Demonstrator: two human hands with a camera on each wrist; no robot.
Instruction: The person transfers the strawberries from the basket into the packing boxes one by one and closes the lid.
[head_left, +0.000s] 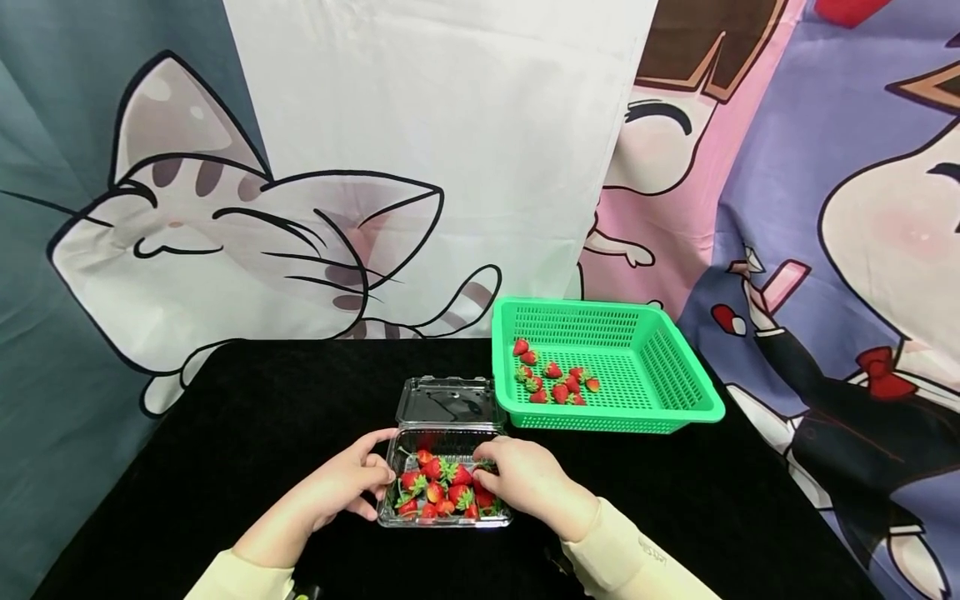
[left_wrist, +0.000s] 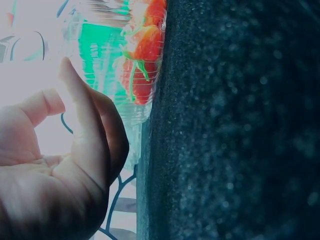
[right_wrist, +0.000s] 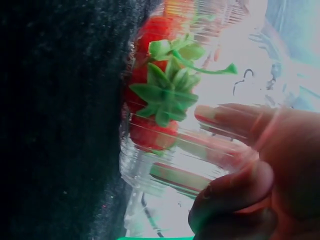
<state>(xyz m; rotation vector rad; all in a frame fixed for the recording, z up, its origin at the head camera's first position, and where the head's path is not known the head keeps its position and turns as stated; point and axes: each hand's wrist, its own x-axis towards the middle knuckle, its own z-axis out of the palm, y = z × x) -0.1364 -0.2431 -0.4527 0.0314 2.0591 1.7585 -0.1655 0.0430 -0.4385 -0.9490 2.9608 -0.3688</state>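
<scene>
Settling berries [head_left: 435, 493] in the box [head_left: 459, 439] seemed to call for light fingertips, since soft fruit might bruise. The right hand [head_left: 531, 483] reached over the box's right wall, fingers loosely parted, no berry visibly gripped. The left hand [head_left: 347, 481] touched the left wall, fingers bent; whether they pinched it, I couldn't tell. The lid [head_left: 450, 404] lay back just beside the basket [head_left: 611, 414], so the cloth [head_left: 225, 433] to the left looked roomier.

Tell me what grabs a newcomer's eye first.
Probably the large cartoon cat, left on the backdrop. Then the bright green basket at right, strawberries gathered toward its left. Front and centre, red strawberries in a clear plastic clamshell, left hand and right hand flanking it.
</scene>
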